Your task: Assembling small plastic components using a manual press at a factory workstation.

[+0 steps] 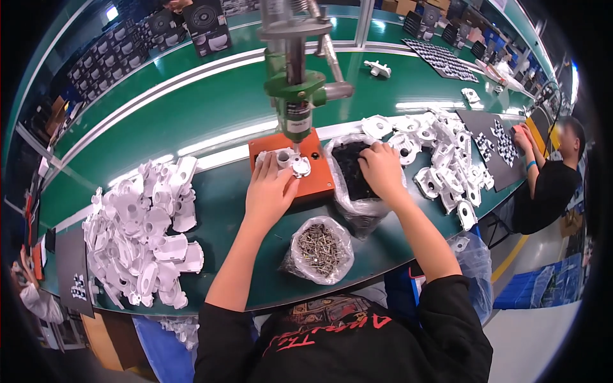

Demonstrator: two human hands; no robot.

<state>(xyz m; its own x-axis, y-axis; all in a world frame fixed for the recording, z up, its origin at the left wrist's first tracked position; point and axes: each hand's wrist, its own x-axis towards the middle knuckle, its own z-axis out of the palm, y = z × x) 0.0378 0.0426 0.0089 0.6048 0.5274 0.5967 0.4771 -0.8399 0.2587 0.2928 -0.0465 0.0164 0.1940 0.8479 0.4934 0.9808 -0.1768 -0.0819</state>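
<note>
Left hand (272,193) holds the white part (301,168) at its near-left side — long axis about left-right — on the orange block (317,182), beneath the press (296,96); right hand (383,171), farther right, reaches over the black pieces (349,167), grip hidden.

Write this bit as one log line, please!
left hand: at white part | right hand: at black pieces | white part: on orange fixture

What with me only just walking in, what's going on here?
The left hand rests on a white part on an orange fixture, beneath a green machine. The right hand is at a bag of black pieces; whether it grips any is unclear. A bag of screws stands closer in. One pile of white parts lies left, another right.
</note>
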